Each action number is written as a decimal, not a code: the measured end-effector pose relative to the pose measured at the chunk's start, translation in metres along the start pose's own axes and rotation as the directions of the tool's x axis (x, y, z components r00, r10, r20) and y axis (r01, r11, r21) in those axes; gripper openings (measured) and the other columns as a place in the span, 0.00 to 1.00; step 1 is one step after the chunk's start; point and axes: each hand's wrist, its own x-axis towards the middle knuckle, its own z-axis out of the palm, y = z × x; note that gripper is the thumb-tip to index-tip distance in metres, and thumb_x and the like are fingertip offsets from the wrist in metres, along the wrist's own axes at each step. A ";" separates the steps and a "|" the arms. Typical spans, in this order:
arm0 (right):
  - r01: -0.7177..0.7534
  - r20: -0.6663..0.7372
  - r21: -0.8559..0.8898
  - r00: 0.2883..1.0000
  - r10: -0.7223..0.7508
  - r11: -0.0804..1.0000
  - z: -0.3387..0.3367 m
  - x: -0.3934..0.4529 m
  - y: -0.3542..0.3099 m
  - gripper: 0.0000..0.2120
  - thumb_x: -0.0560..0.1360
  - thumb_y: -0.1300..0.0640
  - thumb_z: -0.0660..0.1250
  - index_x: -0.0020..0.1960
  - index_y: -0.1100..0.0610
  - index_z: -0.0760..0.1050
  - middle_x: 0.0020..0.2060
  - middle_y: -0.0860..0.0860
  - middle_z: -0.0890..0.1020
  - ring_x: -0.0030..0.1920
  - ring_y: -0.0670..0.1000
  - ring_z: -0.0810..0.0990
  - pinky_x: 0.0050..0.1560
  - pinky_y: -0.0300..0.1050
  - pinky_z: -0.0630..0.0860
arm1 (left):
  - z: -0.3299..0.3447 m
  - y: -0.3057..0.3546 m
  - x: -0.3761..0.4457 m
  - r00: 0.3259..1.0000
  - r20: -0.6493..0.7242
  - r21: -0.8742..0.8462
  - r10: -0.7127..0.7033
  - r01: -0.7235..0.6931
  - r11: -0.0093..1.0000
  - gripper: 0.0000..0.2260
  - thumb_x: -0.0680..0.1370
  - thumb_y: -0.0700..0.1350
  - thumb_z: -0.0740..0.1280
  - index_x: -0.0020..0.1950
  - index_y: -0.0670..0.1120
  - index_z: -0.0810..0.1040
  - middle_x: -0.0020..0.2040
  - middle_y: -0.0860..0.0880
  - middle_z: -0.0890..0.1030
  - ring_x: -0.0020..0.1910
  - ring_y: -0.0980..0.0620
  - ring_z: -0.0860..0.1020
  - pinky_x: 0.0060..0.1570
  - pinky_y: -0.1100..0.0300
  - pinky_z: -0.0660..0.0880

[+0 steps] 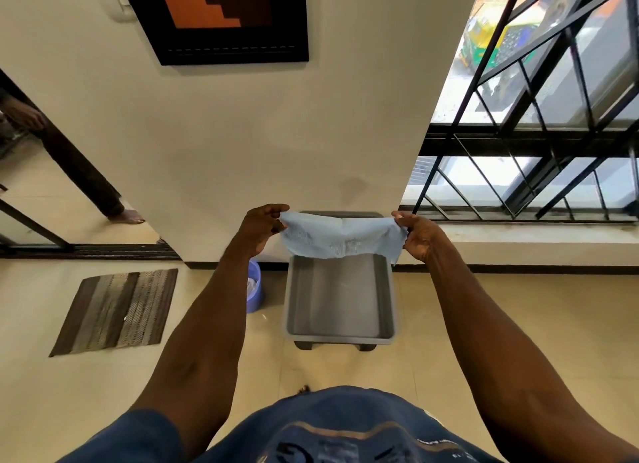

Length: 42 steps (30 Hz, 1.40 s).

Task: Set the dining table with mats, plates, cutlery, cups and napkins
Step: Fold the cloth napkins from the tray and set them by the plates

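I see the pale blue napkin [340, 236] stretched crosswise above the far end of the grey tub [340, 298] — left hand [262, 226] pinching one top corner, right hand [420, 236] the other, both equally near. No table shows, so I judge it must be carried off elsewhere.

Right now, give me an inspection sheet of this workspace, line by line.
Surface: beige tiled floor; no dining table in view.
Job's things: light blue napkin stretched between both hands above an empty grey tub.
Clutter: striped brown mat on the floor at left; blue bucket beside the tub.
Hands: left hand and right hand each pinch one end of the napkin.
Cables: nothing seen.
Surroundings: framed picture on the wall, barred window at right, another person's leg and bare foot at left.
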 end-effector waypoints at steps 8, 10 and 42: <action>0.032 -0.072 -0.415 0.995 -0.068 0.909 0.001 -0.001 0.000 0.11 0.75 0.71 0.66 0.48 0.58 0.80 0.53 0.56 0.77 0.54 0.56 0.74 0.58 0.50 0.74 | 0.004 0.000 0.007 0.987 -0.148 0.019 0.067 -0.065 0.998 0.14 0.72 0.26 0.67 0.56 0.35 0.81 0.53 0.39 0.81 0.53 0.44 0.79 0.61 0.53 0.75; 0.033 -0.143 -0.463 0.983 -0.111 0.886 0.004 0.000 0.000 0.10 0.75 0.70 0.67 0.46 0.57 0.82 0.49 0.54 0.79 0.52 0.55 0.74 0.60 0.53 0.75 | 0.006 0.002 0.009 0.986 -0.144 0.067 0.085 -0.076 0.995 0.15 0.72 0.26 0.67 0.56 0.36 0.81 0.53 0.40 0.81 0.53 0.45 0.79 0.61 0.53 0.75; 0.408 -0.158 -0.570 0.797 -0.583 0.713 0.023 -0.006 -0.067 0.03 0.78 0.59 0.64 0.48 0.59 0.73 0.39 0.51 0.75 0.37 0.47 0.72 0.30 0.38 0.68 | 0.016 0.089 0.032 0.907 -0.113 0.310 0.405 -0.355 0.882 0.05 0.75 0.35 0.67 0.43 0.44 0.80 0.42 0.48 0.81 0.44 0.50 0.79 0.46 0.60 0.77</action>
